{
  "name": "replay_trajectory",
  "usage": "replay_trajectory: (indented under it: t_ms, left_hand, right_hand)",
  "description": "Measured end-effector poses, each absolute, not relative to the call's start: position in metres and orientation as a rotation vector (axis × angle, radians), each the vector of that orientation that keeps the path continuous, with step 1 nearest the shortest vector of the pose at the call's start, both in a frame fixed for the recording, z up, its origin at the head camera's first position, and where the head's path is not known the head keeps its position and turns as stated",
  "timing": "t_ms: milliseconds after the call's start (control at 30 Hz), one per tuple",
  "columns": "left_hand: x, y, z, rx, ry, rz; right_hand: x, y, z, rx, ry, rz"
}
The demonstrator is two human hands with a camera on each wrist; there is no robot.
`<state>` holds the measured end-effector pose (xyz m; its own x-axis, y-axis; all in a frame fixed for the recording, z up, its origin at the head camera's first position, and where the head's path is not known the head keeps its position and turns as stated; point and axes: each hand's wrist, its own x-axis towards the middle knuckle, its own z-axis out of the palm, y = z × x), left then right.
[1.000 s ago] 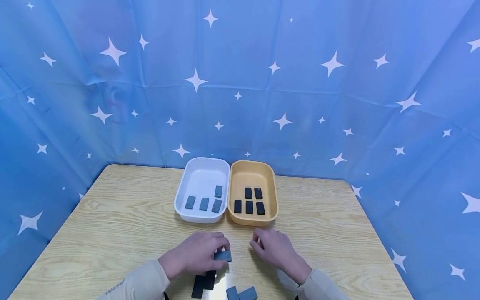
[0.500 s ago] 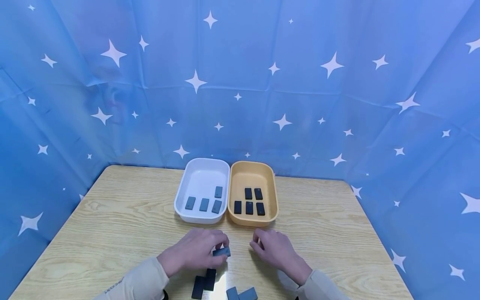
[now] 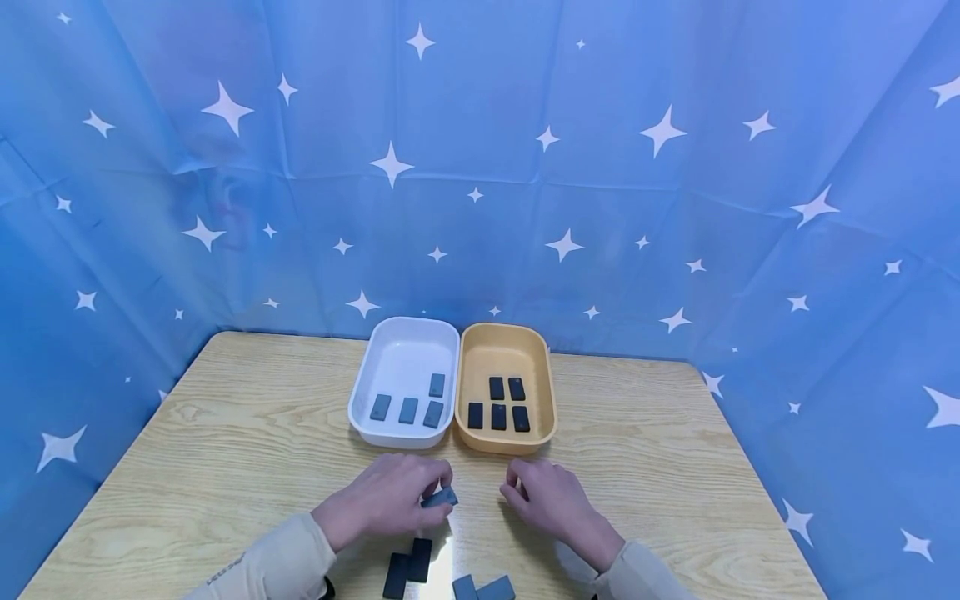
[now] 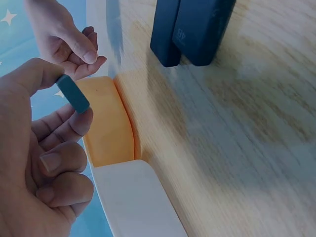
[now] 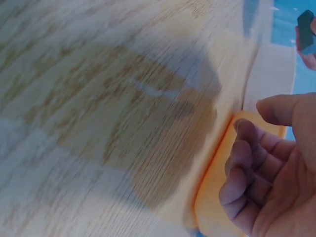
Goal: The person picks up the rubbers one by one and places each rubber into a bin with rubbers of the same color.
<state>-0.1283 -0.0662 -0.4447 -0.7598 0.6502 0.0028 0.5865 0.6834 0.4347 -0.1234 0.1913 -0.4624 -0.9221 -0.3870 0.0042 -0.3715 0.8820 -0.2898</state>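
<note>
Between thumb and fingertips my left hand [image 3: 390,496] pinches a gray-blue eraser [image 3: 441,497], held in front of the white tray [image 3: 405,354]. That eraser [image 4: 73,94] shows edge-on in the left wrist view. My right hand [image 3: 551,498] holds nothing; its fingers hang loosely curled in front of the orange tray [image 3: 504,348]. Two black erasers [image 3: 396,575] lie touching below my left hand, one marked 4B in the left wrist view. Two gray-blue erasers [image 3: 496,588] lie at the bottom edge of the head view.
Several gray-blue erasers [image 3: 408,410] lie in the white tray, and several black erasers [image 3: 498,417] lie in the orange one. The trays stand side by side at the back of the wooden table [image 3: 255,433]. A blue star-patterned curtain [image 3: 480,108] hangs behind.
My left hand has moved slightly away from me, toward the white tray, and the pinched eraser has tilted. The right hand has stayed in place.
</note>
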Motion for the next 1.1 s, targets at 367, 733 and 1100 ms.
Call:
replay_trajectory:
  t_ms: [367, 733, 1100]
  left_hand:
    - [-0.134, -0.068, -0.438, 0.941, 2.738, 0.598]
    - [-0.142, -0.073, -0.429, 0.868, 2.787, 0.612]
    - [-0.154, -0.081, -0.415, 0.833, 2.883, 0.564]
  right_hand:
    - [-0.123, 0.192, -0.465, -0.613, 2.996, -0.449]
    - [-0.122, 0.192, -0.464, -0.599, 2.997, -0.441]
    - [-0.121, 0.192, -0.463, -0.614, 2.990, -0.452]
